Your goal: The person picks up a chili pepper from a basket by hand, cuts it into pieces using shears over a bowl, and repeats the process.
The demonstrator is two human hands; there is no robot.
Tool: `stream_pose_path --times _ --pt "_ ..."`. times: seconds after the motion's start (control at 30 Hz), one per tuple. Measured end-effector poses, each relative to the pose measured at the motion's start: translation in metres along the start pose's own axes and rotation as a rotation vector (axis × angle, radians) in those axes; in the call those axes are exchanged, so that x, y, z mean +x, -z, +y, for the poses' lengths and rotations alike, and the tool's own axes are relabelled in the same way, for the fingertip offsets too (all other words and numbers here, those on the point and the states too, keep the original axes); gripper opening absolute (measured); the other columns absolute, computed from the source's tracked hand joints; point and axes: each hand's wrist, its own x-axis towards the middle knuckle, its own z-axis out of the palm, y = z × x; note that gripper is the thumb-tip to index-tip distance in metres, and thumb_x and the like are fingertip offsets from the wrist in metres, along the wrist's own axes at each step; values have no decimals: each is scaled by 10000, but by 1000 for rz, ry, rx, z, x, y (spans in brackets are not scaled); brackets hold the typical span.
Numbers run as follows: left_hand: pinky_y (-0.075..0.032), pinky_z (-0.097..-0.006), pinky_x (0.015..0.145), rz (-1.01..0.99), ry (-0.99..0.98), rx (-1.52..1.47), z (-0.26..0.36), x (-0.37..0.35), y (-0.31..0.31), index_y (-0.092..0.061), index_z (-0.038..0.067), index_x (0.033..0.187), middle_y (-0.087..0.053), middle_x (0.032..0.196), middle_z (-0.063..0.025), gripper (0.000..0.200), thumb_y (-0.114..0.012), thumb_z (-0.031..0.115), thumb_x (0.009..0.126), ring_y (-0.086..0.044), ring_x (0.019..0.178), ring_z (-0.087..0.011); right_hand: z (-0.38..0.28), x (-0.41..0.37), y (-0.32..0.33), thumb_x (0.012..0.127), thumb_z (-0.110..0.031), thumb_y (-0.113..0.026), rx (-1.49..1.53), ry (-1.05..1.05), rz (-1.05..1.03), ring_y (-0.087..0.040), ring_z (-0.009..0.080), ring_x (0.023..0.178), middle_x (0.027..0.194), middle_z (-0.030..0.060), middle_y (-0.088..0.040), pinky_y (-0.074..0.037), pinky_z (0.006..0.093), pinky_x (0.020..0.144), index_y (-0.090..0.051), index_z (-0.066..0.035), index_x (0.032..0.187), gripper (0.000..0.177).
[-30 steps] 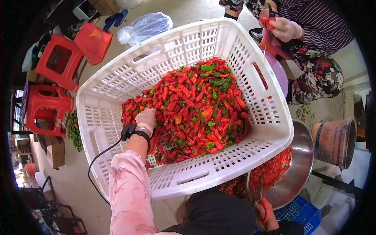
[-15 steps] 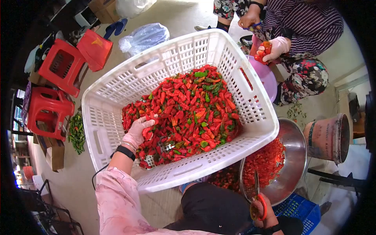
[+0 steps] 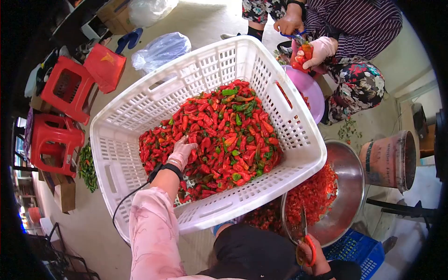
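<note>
A large white plastic basket [image 3: 298, 158] sits tilted before me, holding a heap of red peppers [image 3: 224, 121] with some green ones mixed in. My left hand [image 3: 182, 153], in a thin glove, reaches into the heap with its fingers curled round a few red peppers; part of the fingers is hidden. Down at the lower right, my right hand [image 3: 317, 257] grips scissors [image 3: 311, 249] by their orange-red handles. The blades point up over the edge of a steel bowl [image 3: 350, 182], where chopped red peppers [image 3: 310, 198] are piled.
Across from me, another person's gloved hand [image 3: 322, 52] holds peppers near blue-handled scissors, above a pink basin [image 3: 310, 88]. A stained bucket [image 3: 385, 161] and a blue crate [image 3: 357, 254] stand at right. Red stools [image 3: 53, 144] and green peppers [image 3: 87, 168] are at left.
My left hand has moved right and deeper into the pepper heap. My right hand keeps hold of the scissors by the bowl. The other person's scissors have come to their peppers.
</note>
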Motion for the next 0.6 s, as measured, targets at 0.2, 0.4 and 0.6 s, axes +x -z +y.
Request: stream_pose_path --times 0.2,0.4,0.6 --pt "-305 -317 960 -84 69 -51 -11 -9 -3 -365 25 1280 -401 1298 -90 680 -684 89 683 -390 1171 -198 5 5 1 815 -141 -569 86 -73 -6 -435 110 458 652 18 -460 -340 254 371 -448 -57 1087 310" --pt "-494 -304 563 -592 185 -613 17 -76 22 -527 43 1044 -608 948 -117 347 -643 59 717 -597 653 -182 -16 -4 -9 806 -111 -596 80 -108 31 -471 98 806 888 14 -544 -397 232 729 -497 -16 1019 254" --pt "-374 -283 444 -833 72 -755 64 -144 29 -548 -9 908 -569 637 -84 234 -572 177 768 -512 462 -183 -2 -9 -3 805 -120 -592 -49 76 1 -462 98 741 806 0 -517 -411 231 684 -466 -30 1099 333"
